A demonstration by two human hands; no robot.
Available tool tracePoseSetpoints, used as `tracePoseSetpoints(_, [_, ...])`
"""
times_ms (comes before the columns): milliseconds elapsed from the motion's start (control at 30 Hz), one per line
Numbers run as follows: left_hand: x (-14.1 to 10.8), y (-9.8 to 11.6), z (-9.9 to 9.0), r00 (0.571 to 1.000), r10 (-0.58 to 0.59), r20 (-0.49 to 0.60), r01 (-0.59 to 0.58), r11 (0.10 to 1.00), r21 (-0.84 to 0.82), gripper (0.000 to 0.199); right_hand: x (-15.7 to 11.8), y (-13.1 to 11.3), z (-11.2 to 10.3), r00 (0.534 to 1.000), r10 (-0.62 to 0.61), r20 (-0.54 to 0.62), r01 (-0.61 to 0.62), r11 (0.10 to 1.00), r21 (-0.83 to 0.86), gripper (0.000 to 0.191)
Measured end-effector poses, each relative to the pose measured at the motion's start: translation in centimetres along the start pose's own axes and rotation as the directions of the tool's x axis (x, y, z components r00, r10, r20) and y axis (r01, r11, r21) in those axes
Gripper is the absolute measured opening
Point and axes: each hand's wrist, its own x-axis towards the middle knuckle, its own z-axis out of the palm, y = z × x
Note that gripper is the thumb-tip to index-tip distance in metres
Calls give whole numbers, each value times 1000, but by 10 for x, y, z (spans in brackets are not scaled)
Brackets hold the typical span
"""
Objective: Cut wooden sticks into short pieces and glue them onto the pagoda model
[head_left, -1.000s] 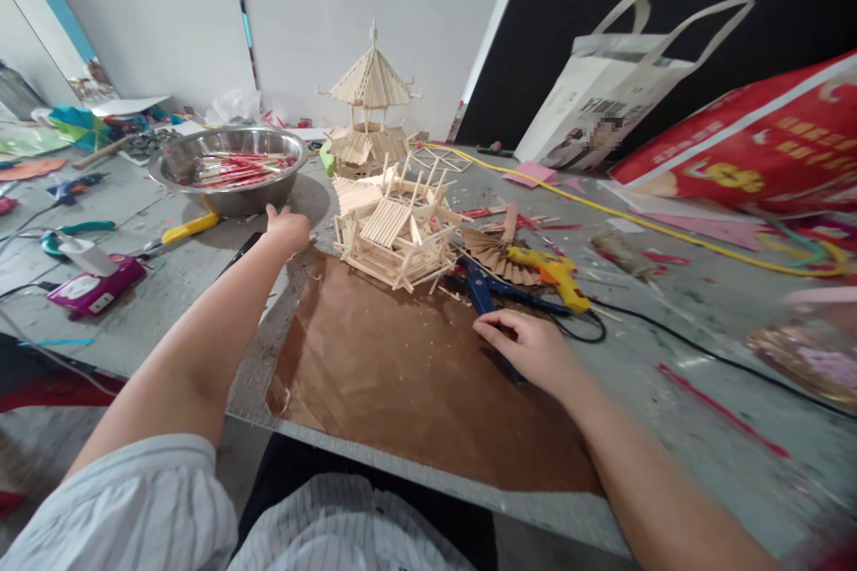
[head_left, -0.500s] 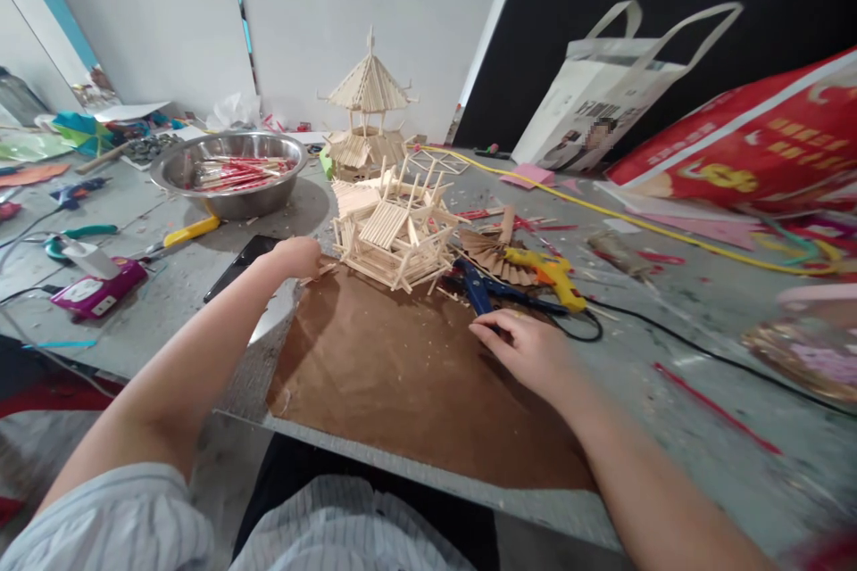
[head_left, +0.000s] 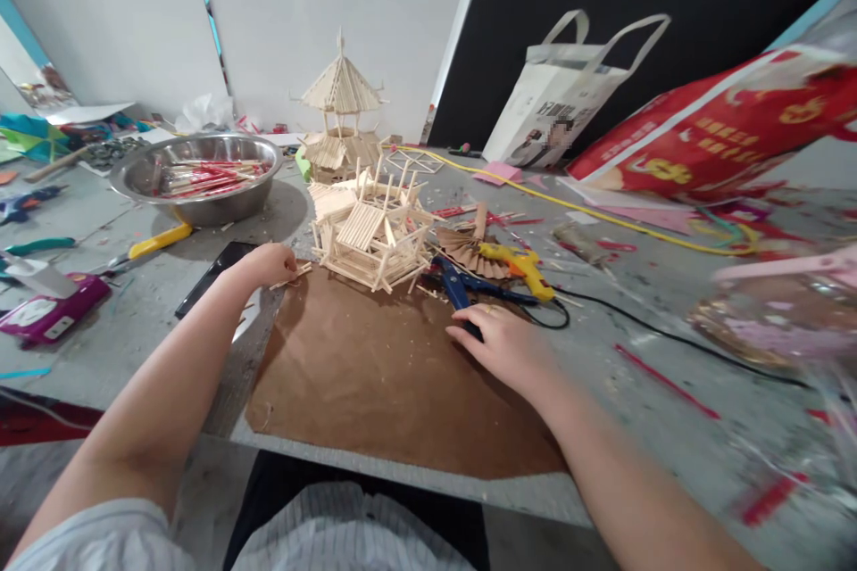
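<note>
A half-open wooden stick structure (head_left: 375, 236) stands at the back edge of a brown board (head_left: 395, 375). Left of it, my left hand (head_left: 271, 266) is closed at the board's corner, beside small wooden stick pieces (head_left: 295, 275); whether it pinches one is too small to tell. My right hand (head_left: 492, 339) has its fingers around the handle of a blue glue gun (head_left: 456, 285), which lies on the table right of the structure. Behind stands a taller stick pagoda (head_left: 341, 98) with a pointed roof.
A steel bowl (head_left: 201, 205) of red and pale sticks, a black phone (head_left: 211, 277), a yellow-handled tool (head_left: 161, 241) and a purple power strip (head_left: 57, 312) are on the left. Rightward are a yellow glue gun (head_left: 526, 268), cables, a white bag (head_left: 555, 98) and a red bag (head_left: 703, 134).
The camera view has turned to the right, so the things appear further left. My left hand shows slightly more of its fingers. My right hand stays at the blue glue gun's handle.
</note>
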Motion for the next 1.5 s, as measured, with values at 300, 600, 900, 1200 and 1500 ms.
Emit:
tracePoseSetpoints(300, [-3,-1,8,997,-3,-74,2,1000,-14,30,0,4,3,995,38,95,-27,993,-113,27])
tracePoseSetpoints(600, [-5,0,11,993,-22,-119,17,999,-45,29,4,12,7,991,91,100,-76,987,-140,32])
tracePoseSetpoints(900, [-6,1,11,992,-55,-114,46,996,-74,28,4,24,10,989,125,84,-109,979,-174,32])
tracePoseSetpoints(1200, [-5,1,13,992,-47,-121,40,998,-57,30,7,42,14,978,206,27,-197,962,-192,32])
tracePoseSetpoints(1500, [-7,1,12,993,-26,-118,22,999,-33,31,11,50,12,938,346,19,-335,919,-211,28])
